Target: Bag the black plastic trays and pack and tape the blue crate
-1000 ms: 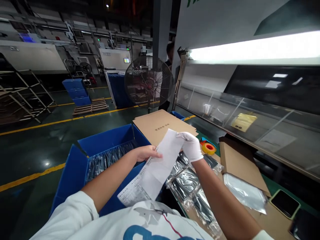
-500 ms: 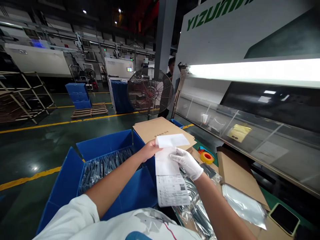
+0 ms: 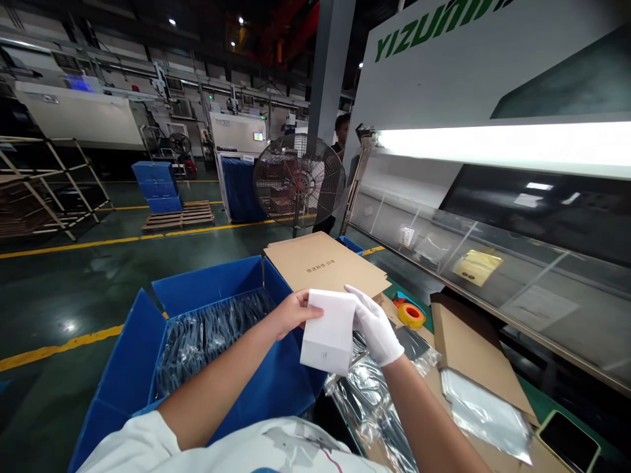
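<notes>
A white paper (image 3: 327, 332), folded into a small stack, is held up between my two hands. My bare left hand (image 3: 294, 311) pinches its upper left edge, with the thumb on the front face. On the paper's right edge is my right hand (image 3: 375, 326), in a white glove, its fingers partly behind the sheet. Below and to the right lie clear plastic bags with dark parts (image 3: 362, 387). A blue box (image 3: 210, 278) at the left holds many bagged dark parts (image 3: 211, 332).
Flat cardboard sheets (image 3: 328, 259) lie beyond my hands. To the right are yellow tape (image 3: 411, 315), a cardboard box (image 3: 476, 348), clear bags (image 3: 486, 410) and a phone (image 3: 568, 441). A large fan (image 3: 298, 184) and a person (image 3: 341, 135) stand behind, beside a big machine (image 3: 444, 85).
The paper, hanging long and unfolded with printed text showing before, is now folded shorter with a mostly blank face outward. My hands have moved slightly down.
</notes>
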A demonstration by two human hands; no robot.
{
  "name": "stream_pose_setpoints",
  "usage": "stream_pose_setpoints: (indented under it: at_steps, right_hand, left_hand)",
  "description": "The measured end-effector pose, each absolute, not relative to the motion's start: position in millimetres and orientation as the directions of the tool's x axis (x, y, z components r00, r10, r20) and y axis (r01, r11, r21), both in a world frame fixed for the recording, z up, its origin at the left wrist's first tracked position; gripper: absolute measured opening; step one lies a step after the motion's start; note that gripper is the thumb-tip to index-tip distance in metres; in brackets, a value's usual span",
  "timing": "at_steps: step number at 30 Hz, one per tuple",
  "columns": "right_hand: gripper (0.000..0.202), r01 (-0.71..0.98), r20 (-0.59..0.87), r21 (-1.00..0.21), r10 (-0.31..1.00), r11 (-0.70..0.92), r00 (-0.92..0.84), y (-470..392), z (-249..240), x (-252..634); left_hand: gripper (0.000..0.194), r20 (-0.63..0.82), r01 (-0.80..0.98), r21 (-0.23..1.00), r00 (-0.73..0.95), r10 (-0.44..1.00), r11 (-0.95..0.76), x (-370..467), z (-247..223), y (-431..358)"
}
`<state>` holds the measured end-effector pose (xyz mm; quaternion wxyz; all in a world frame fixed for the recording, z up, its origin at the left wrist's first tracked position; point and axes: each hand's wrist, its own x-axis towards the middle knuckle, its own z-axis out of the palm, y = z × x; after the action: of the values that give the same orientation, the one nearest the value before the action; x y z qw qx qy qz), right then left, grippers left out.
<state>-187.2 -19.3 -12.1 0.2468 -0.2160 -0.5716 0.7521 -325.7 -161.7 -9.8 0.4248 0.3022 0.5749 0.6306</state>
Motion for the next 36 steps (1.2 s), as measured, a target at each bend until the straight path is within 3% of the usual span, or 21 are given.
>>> stream_pose_setpoints:
  at_steps: [3, 6, 9, 16, 19, 22, 25, 28, 32, 34, 36]
  right_hand:
    - [0.071, 0.001, -0.160, -0.930, 0.402, -0.368, -0.902, -21, -12, -180]
    - [0.054, 0.104, -0.177, -0.965, 0.307, -0.239, -0.935, -25, -17, -174]
    - [0.040, 0.116, -0.176, -0.978, 0.379, -0.176, -0.909, -28, -23, -173]
    - [0.035, -0.059, -0.101, -0.948, 0.473, -0.312, -0.875, -26, -23, -174]
    - [0.035, -0.118, -0.044, -0.968, 0.614, -0.220, -0.788, -25, -20, -175]
    - [0.030, -0.148, 0.014, -0.979, 0.672, -0.143, -0.740, -24, -19, -177]
    - [0.028, -0.172, 0.032, -0.976, 0.691, -0.135, -0.722, -21, -18, -176]
    - [0.042, -0.190, 0.018, -0.965, 0.680, -0.179, -0.733, -15, -17, -174]
    - [0.056, -0.073, -0.086, -0.954, 0.498, -0.291, -0.863, -7, -15, -171]
    - [0.055, -0.007, -0.091, -0.970, 0.391, -0.241, -0.916, -5, -15, -171]
    - [0.050, 0.004, -0.073, -0.984, 0.379, -0.179, -0.922, -3, -18, -172]
  left_hand:
    - [0.056, -0.017, -0.176, 0.979, -0.573, 0.820, -0.103, -328, -14, -158]
    - [0.051, 0.049, -0.129, 0.980, -0.585, 0.810, -0.153, -329, -21, -155]
    - [0.051, 0.076, -0.109, 0.982, -0.532, 0.844, -0.157, -328, -27, -154]
    - [0.072, -0.069, -0.271, 0.963, -0.269, 0.961, -0.007, -333, -28, -165]
    - [0.073, -0.125, -0.427, 0.901, -0.083, 0.989, 0.078, -338, -25, -167]
    - [0.069, -0.225, -0.394, 0.893, 0.034, 0.974, 0.220, -339, -22, -167]
    - [0.058, -0.267, -0.281, 0.931, -0.091, 0.960, 0.232, -335, -17, -165]
    - [0.062, -0.223, -0.218, 0.962, -0.264, 0.938, 0.167, -333, -13, -159]
    - [0.063, -0.128, -0.103, 0.990, -0.409, 0.904, 0.094, -332, -18, -148]
    - [0.066, -0.060, -0.055, 0.998, -0.437, 0.898, 0.040, -332, -23, -143]
    - [0.081, -0.031, -0.085, 0.996, -0.428, 0.903, -0.006, -332, -29, -139]
